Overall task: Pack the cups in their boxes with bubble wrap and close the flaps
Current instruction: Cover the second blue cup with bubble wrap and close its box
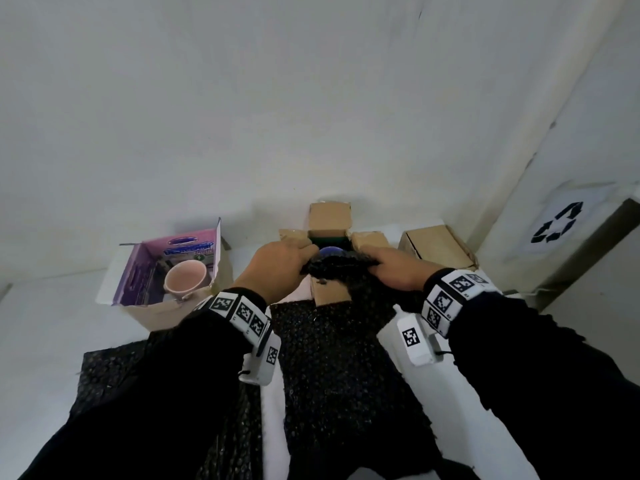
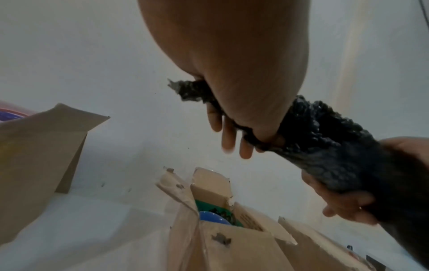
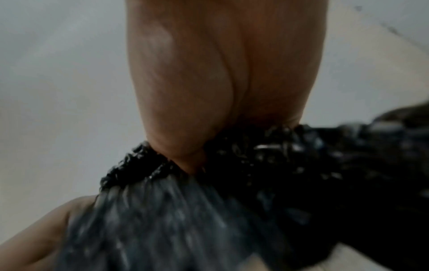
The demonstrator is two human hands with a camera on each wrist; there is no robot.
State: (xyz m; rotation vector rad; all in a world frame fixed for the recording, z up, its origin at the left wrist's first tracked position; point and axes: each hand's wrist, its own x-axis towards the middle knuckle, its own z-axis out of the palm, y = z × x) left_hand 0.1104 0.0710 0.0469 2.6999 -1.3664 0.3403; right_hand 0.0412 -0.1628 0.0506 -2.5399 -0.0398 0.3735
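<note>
Bubble wrap (image 1: 332, 265), black and pebbled, is bunched into a thick rope between both hands just above the open middle box (image 1: 330, 237) at the centre of the frame. The left hand (image 1: 277, 266) pinches one end, its fingers (image 2: 228, 135) partly straight below the wad; the right hand (image 1: 398, 268) has its fingers curled tightly round the other end. More wrap trails flat toward the lower edge over the white surface (image 1: 45, 327). The left wrist view alone shows the round blue cup (image 2: 212, 217) low inside that brown cardboard box, against a green lining. At left, a purple-printed box (image 1: 166, 275) holds a smooth pink cup (image 1: 185, 277). At right, a closed box (image 1: 438, 245).
</note>
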